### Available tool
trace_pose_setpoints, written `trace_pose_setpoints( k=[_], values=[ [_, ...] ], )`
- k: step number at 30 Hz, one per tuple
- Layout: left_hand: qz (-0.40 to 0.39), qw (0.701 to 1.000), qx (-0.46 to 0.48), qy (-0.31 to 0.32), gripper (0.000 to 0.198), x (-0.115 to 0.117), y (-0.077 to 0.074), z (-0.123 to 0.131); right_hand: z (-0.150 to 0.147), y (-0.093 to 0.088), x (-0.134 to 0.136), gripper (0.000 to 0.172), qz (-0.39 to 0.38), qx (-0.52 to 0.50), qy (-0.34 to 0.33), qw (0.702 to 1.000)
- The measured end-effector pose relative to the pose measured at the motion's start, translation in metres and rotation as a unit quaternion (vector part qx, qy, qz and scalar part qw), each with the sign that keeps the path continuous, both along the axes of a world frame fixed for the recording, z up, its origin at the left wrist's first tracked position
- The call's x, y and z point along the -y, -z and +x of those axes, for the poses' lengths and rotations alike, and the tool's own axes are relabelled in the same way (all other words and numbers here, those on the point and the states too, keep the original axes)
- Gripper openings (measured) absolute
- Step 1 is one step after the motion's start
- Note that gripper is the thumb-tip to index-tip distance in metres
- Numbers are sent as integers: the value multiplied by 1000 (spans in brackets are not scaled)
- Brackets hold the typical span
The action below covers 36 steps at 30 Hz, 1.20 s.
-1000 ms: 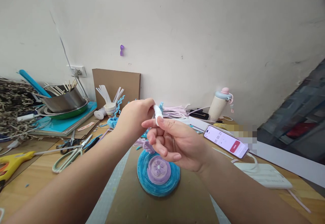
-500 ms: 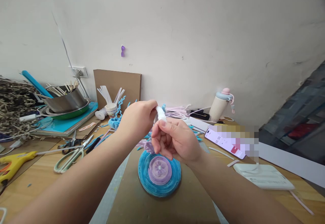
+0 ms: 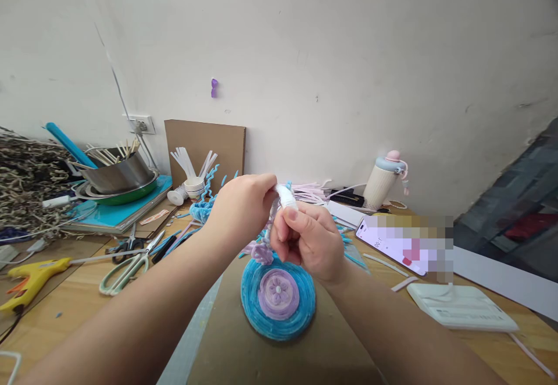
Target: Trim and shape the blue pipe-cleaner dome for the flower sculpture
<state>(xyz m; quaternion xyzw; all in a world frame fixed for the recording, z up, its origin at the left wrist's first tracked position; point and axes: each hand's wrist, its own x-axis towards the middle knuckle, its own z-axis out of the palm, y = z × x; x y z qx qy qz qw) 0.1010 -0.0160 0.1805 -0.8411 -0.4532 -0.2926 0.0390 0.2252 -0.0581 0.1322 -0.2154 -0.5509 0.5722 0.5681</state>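
Observation:
My left hand (image 3: pixel 242 206) and my right hand (image 3: pixel 309 239) meet above the table, both closed round a small white fuzzy roll of pipe cleaner (image 3: pixel 286 196). The left fingers pinch its left end. The right thumb and fingers grip it from below and the right. Directly beneath the hands lies a round coiled disc (image 3: pixel 278 298), blue outside with a lilac flower centre, on a brown cardboard sheet (image 3: pixel 244 350). A small lilac pipe-cleaner piece (image 3: pixel 260 252) sits at the disc's far edge.
Scissors (image 3: pixel 131 264) and a yellow glue gun (image 3: pixel 32 275) lie at left, near a metal pot of sticks (image 3: pixel 115 170). A phone (image 3: pixel 390 244), a white flat box (image 3: pixel 462 307) and a bottle (image 3: pixel 383 180) stand at right. Loose pipe cleaners (image 3: pixel 311 190) lie behind the hands.
My right hand has curled tighter and shifted slightly right round the white roll. The left keeps its pinch. The view has drifted a little.

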Motion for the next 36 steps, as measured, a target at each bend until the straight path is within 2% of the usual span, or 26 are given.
trace_pose_setpoints(
  k=[8,15,20,23,26,29,32,33,35,36],
  values=[
    [-4,1000,-9,-7,20,0,0,0,2,3,-8,33,45,25,28,998],
    [7,1000,-17,-10,20,-3,2,0,6,7,-18,33,93,60,24,994],
    [12,999,-34,-35,18,-8,2,-2,9,7,-23,39,68,90,13,994],
    [-12,999,-9,-41,19,-11,1,-3,13,6,-22,56,63,119,1,991],
    [-69,996,57,2,20,-14,-1,-8,21,12,-20,73,24,116,31,993],
    [-128,982,130,57,30,-23,0,-22,33,28,-20,69,-34,110,108,988],
    [-202,957,204,50,38,-36,13,-41,45,54,-13,57,-81,227,187,952],
    [-239,943,227,37,39,-40,22,-47,48,64,-7,52,-81,304,208,926],
    [-316,915,251,0,42,-42,47,-59,53,85,11,41,-77,371,215,900],
    [-337,907,252,-12,45,-40,61,-64,54,95,22,48,-58,448,221,864]
  ],
)
